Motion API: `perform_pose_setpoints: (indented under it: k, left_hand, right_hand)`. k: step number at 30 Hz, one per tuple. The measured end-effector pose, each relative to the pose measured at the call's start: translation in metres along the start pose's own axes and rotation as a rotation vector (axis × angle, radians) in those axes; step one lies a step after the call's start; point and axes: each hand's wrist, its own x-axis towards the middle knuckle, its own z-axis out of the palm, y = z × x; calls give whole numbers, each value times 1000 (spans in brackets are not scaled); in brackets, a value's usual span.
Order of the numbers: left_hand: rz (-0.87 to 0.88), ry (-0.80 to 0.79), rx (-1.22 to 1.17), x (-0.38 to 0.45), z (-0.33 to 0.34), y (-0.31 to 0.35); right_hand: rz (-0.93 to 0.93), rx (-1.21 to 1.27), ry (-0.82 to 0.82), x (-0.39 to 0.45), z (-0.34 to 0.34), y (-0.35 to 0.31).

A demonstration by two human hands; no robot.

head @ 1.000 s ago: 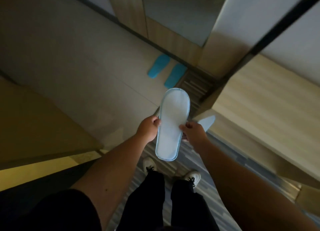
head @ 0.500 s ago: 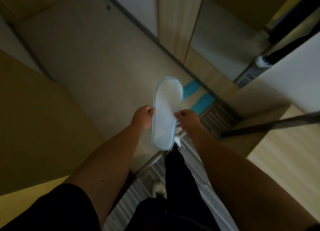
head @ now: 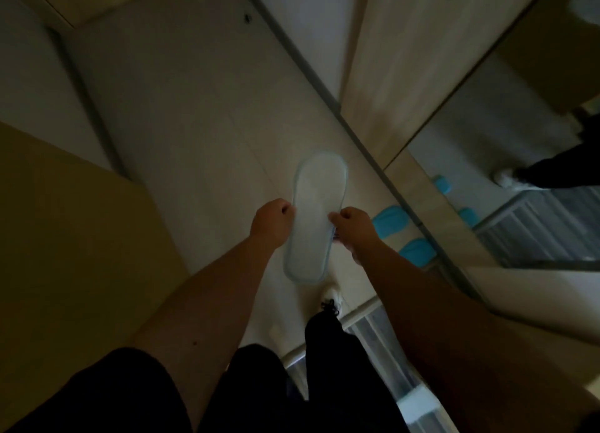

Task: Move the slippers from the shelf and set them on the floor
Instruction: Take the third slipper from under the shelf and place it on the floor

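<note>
While I pinch slipper [head: 313, 220] mid-length, left hand [head: 271, 223] and right hand [head: 352, 228] closed on opposite edges, it hangs above floor [head: 194, 133]. Seems light, thin, floppy; ends beyond my grip likely sag. Edge seam looks best hold.

I'm in what looks like a hotel-room entryway. I see a tiled floor [head: 201, 114], a wall mirror [head: 506, 159], and blue slippers [head: 389, 220] beside it.

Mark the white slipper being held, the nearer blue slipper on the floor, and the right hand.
white slipper [head: 316, 202], head view, on its pale sole near the toe end.
nearer blue slipper [head: 417, 252], head view, on its blue upper.
right hand [head: 352, 223], head view, on the knuckles.
</note>
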Motion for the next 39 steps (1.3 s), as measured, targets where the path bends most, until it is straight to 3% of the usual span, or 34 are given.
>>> perform_pose_setpoints:
  k: [6, 10, 18, 22, 25, 27, 29, 33, 39]
  left_hand:
    - [-9, -5, 0, 96, -54, 26]
    - [7, -15, -9, 171, -69, 40]
    - [88, -593, -276, 297, -87, 74]
    - [-25, -682, -397, 336, -90, 72]
    - [-82, -648, -379, 368, -82, 67]
    - [-109, -663, -364, 390, -72, 63]
    - [-117, -704, -353, 413, -60, 62]
    - [-112, -692, -287, 458, -31, 63]
    - [9, -573, -70, 514, 28, 55]
  right_hand:
    - [27, 40, 3, 65, 18, -83]
    - [9, -73, 155, 107, 35, -118]
    - [-34, -218, 462, 179, 108, -176]
    - [-57, -251, 484, 197, 127, -191]
    - [-134, -281, 425, 222, 128, -192]
    - [-129, -190, 452, 243, 122, -188]
    - [3, -23, 516, 270, 110, -177]
    - [330, 384, 373, 324, 80, -141]
    - [328, 563, 332, 383, 72, -94]
